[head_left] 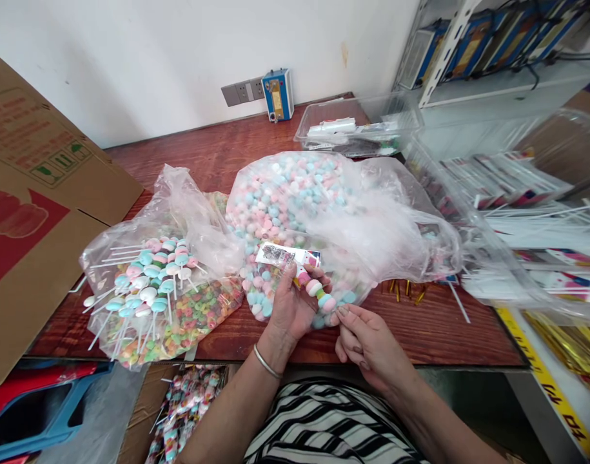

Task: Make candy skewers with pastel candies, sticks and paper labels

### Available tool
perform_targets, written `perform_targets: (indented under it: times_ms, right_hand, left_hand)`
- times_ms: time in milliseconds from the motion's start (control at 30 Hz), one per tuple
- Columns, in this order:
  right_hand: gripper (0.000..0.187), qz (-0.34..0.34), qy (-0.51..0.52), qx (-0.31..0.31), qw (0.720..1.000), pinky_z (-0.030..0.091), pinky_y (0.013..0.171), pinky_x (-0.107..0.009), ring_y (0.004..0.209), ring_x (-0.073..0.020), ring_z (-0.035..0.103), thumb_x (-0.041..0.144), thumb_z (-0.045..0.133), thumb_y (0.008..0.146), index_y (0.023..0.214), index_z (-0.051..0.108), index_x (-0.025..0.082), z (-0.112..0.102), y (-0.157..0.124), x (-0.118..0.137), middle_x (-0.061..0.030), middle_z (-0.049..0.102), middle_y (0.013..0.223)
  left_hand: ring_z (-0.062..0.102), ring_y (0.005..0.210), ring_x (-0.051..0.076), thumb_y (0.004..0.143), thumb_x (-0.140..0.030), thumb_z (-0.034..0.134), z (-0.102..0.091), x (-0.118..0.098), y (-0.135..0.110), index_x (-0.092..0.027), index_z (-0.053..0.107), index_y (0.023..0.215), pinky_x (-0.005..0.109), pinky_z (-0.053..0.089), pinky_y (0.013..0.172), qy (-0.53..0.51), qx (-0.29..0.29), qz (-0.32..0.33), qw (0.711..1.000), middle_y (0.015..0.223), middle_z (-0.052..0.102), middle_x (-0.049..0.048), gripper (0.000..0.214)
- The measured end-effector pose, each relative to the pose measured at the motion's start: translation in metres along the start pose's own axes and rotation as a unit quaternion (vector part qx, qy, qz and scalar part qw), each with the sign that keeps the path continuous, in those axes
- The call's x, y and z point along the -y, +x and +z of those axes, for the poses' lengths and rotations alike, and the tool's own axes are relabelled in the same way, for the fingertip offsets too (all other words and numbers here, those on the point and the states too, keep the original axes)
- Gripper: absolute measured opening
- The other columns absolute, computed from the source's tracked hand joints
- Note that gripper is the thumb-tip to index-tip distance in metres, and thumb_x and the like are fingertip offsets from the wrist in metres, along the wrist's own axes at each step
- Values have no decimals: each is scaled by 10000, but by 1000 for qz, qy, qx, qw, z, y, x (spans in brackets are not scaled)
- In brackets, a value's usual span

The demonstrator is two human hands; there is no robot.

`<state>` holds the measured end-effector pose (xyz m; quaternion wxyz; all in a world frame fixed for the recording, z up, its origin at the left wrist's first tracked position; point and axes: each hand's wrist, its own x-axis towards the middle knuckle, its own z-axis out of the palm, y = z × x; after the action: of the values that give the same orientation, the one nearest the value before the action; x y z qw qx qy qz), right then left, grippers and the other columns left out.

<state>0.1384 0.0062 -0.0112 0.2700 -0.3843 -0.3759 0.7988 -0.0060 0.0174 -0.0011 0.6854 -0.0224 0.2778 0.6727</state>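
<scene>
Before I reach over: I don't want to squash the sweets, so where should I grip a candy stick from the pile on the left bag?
Probably by a bare white stick, coming in from the near side. Several sticks jut out that way, thin and straight, beyond the clustered candies, whose round bodies crowd together.

A: What is unclear around your left hand (pixel 295 306)?

B: The lettering on the paper wrapper (pixel 274 254) in it is too small to read, and the candy skewer (pixel 321 295) covers part of your palm.

A: And your right hand (pixel 365 338)?

B: Its fingertips (pixel 342 314) hide the candy skewer's near end from you.

A: What do the edges cut off?

B: The cardboard box (pixel 43 193) on your left, the shelf (pixel 483 90) at upper right, and the carton (pixel 140 425), which your left forearm (pixel 236 393) also partly hides. The white sticks (pixel 549 225) are blurred.
</scene>
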Motion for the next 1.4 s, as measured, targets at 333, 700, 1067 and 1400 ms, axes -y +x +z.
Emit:
perform_targets:
  times_ms: [333, 700, 1067, 1400]
  right_hand:
    - [247, -276, -433, -127, 849, 391, 572, -236, 573, -133, 539, 332, 458, 952, 841, 623, 185, -2, 0, -6, -3, 609, 662]
    - [151, -464, -643, -166, 587, 346, 541, -298, 507, -143, 517, 179, 518, 939, 842, 629, 145, -5, 3, -7, -17, 620, 599]
    - [167, -423, -557, -126, 704, 360, 559, -288, 544, -131, 517, 194, 502, 947, 834, 621, 162, -1, 3, -12, -12, 598, 620]
    - [301, 20, 111, 28, 993, 302, 375, -191, 297, -23, 137, 466, 627, 851, 779, 577, 178, -1, 3, 0, 155, 262, 391]
  left_hand:
    - [673, 948, 219, 819, -357, 666, 6, 14, -5, -150, 654, 1005, 334, 525, 841, 84, -11, 48, 995, 1115, 686, 117, 278]
    - [609, 650, 100, 864, -240, 626, 21, -5, 6, -161, 608, 794, 254, 539, 715, -6, -96, 114, 989, 730, 611, 5, 107]
    - [587, 571, 93, 862, -364, 618, 17, 14, 7, -170, 571, 761, 216, 509, 594, 43, -132, 125, 982, 666, 582, -18, 223]
    - [678, 857, 214, 848, -382, 615, 6, 4, -4, -138, 642, 862, 363, 516, 861, 25, 2, -1, 1000, 838, 687, 73, 246]
